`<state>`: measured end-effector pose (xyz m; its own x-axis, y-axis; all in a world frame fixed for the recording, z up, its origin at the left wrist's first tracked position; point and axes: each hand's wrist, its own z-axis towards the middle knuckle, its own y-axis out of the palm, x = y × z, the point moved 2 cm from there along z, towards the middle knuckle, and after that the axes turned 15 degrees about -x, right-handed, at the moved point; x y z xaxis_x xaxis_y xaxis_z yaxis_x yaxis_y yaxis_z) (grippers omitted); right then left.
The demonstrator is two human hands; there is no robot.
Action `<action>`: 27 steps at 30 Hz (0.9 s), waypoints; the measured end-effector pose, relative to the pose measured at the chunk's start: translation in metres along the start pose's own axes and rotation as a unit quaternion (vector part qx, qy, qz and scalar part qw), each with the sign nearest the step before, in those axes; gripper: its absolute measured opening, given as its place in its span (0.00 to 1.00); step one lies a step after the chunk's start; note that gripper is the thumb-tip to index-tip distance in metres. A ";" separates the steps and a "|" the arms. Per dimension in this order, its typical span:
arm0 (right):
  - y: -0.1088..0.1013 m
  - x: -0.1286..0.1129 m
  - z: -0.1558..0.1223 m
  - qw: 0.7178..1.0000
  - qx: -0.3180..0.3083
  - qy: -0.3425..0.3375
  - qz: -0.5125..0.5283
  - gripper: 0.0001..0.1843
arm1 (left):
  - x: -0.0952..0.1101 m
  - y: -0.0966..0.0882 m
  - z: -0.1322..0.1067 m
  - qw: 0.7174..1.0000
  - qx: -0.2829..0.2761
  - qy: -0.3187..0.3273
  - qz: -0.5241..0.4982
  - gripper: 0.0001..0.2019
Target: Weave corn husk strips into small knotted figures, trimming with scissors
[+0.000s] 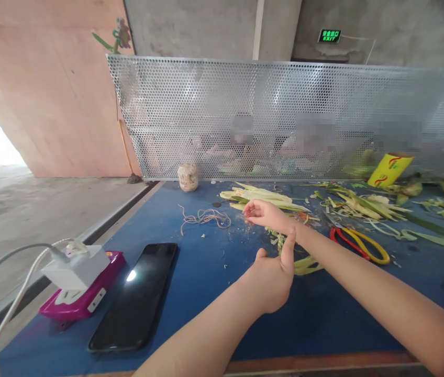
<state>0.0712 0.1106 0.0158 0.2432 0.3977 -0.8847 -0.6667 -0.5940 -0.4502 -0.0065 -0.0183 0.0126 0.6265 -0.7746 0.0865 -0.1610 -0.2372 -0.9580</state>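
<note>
My left hand (274,280) is above the table's near middle, thumb raised, its other fingers curled and mostly hidden. Pale green corn husk (307,265) sticks out beside it and beyond its thumb; the grip itself is out of sight. Farther off, my right hand (260,213) crosses in front of the left, fingertips drawn together; whatever is between them is too small to make out. A pile of long corn husks (263,196) lies just behind it. Left of its fingertips is a loose tangle of brown string (206,215). Scissors (357,243) with red and yellow handles lie right of my right forearm.
A black phone (137,296) and a magenta power strip (82,298) with a white charger (76,267) occupy the left side. A whitish carved lump (188,177) stands near the perforated metal screen (206,104). More husk scraps (371,204) and a yellow roll (390,170) are at right.
</note>
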 end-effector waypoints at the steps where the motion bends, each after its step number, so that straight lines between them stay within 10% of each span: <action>1: 0.000 0.000 0.000 1.000 -0.002 0.002 0.001 0.10 | 0.000 0.000 0.000 1.000 0.000 0.001 -0.003 0.42; 13: 0.003 -0.014 -0.006 0.986 0.017 0.038 -0.161 0.05 | -0.001 0.000 0.001 1.000 -0.005 0.003 -0.022 0.41; 27: 0.010 -0.011 -0.006 0.995 0.017 0.096 -0.027 0.07 | 0.001 -0.004 -0.001 1.000 -0.023 -0.003 -0.020 0.42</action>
<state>0.0660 0.0958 0.0197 0.4069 0.2866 -0.8673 -0.6711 -0.5503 -0.4967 -0.0063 -0.0185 0.0163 0.6377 -0.7605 0.1222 -0.1705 -0.2941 -0.9404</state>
